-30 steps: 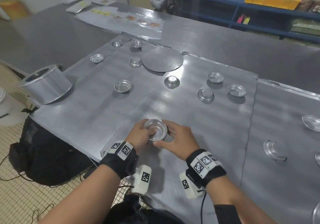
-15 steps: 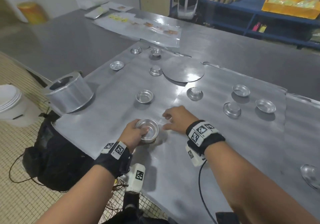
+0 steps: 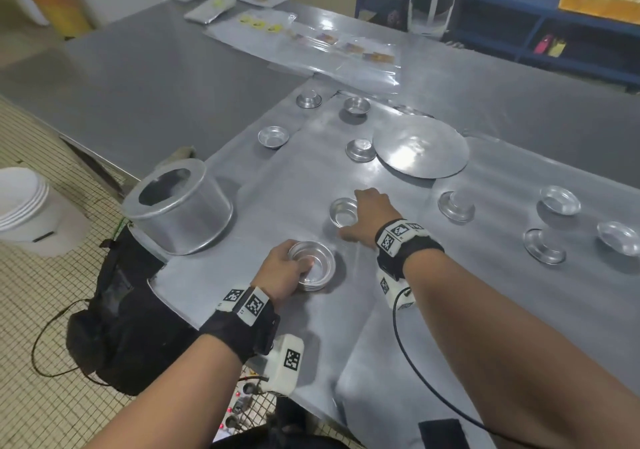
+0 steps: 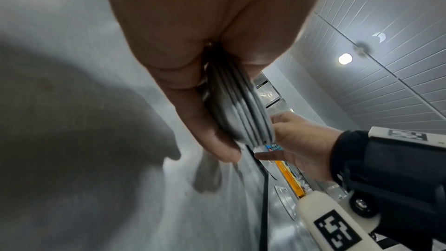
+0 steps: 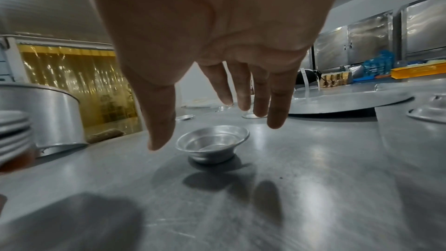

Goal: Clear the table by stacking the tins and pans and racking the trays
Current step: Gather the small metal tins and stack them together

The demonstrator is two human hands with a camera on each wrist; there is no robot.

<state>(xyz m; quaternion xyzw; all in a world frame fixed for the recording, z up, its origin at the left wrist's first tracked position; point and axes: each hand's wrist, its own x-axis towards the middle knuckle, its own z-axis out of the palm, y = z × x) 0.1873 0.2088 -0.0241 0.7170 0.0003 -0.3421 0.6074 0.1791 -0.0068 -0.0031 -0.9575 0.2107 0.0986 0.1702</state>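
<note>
My left hand point(image 3: 282, 272) grips a stack of several small metal tins point(image 3: 311, 270) near the table's front edge; the stacked rims point(image 4: 243, 114) show between thumb and fingers in the left wrist view. My right hand point(image 3: 370, 214) hovers open just above a single upright tin point(image 3: 343, 211), fingers spread and straight, not touching it point(image 5: 212, 143). More small tins lie scattered: some upright point(image 3: 273, 136), some upside down point(image 3: 361, 149). A round flat metal pan point(image 3: 420, 147) lies at the back centre.
A large round cake pan point(image 3: 178, 206) stands at the table's left corner. Flat metal trays point(image 3: 519, 275) cover the table. Plastic sheets point(image 3: 311, 50) lie at the far end. A black bag point(image 3: 117, 310) and white buckets point(image 3: 24, 202) sit on the floor, left.
My right hand let go of the tin stack and moved forward to hover over the single tin. My left hand keeps hold of the stack.
</note>
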